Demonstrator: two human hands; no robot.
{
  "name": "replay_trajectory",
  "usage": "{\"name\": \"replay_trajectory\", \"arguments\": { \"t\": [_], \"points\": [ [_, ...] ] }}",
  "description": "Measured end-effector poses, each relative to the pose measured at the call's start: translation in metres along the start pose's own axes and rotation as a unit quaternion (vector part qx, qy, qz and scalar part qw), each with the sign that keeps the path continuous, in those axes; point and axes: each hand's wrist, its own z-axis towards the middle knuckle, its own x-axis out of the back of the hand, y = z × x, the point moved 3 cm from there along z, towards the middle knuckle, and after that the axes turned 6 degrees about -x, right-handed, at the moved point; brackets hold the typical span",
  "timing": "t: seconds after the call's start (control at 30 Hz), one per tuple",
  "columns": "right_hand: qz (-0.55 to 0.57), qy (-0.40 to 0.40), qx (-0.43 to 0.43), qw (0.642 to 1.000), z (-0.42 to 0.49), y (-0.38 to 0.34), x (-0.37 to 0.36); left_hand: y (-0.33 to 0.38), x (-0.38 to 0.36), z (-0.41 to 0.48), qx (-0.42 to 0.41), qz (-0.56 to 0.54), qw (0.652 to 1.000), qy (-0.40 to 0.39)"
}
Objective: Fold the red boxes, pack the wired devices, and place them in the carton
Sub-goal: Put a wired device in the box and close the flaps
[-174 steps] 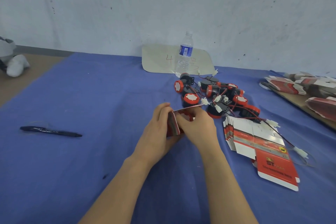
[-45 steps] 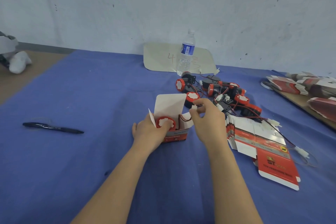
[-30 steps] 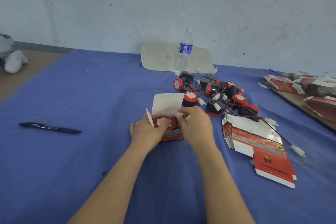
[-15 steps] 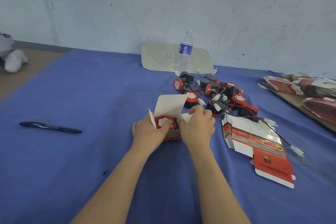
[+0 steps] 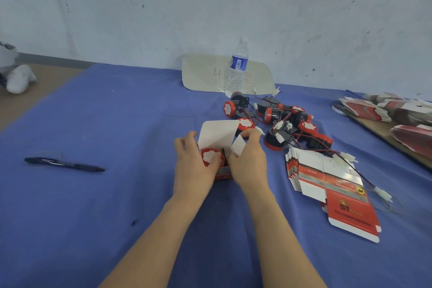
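Observation:
A small red box (image 5: 223, 174) stands upright on the blue cloth at the centre, its white lid flap (image 5: 216, 134) raised. Inside it sits a red-and-white wired device (image 5: 210, 156). My left hand (image 5: 192, 165) grips the box's left side. My right hand (image 5: 249, 161) holds the right side, fingers curled over the small white side flap (image 5: 238, 145). A heap of loose red-and-black wired devices (image 5: 280, 124) lies just behind. A stack of flat red-and-white box blanks (image 5: 327, 180) lies to the right. No carton is in view.
A water bottle (image 5: 236, 68) stands on a pale sheet (image 5: 203, 72) by the wall. A dark pen (image 5: 63, 164) lies at the left. More flattened boxes (image 5: 397, 114) are piled on a board at the far right. A loose wire with a white connector (image 5: 383, 194) trails near the blanks.
The box was folded up and a device set inside. My right hand tucked the wire in, then moved to the box's right side flap. My left hand kept its hold.

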Motion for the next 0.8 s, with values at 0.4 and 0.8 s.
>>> {"name": "replay_trajectory", "arguments": {
  "t": [0.4, 0.8],
  "points": [
    [-0.011, -0.157, 0.041, 0.987, 0.004, 0.007, 0.007, -0.002, 0.003, -0.002, -0.107, -0.074, 0.991, 0.027],
    [0.15, -0.142, -0.044, 0.977, 0.003, 0.015, -0.006, -0.015, 0.001, 0.004, 0.037, -0.117, 0.992, 0.014]
  ]
}}
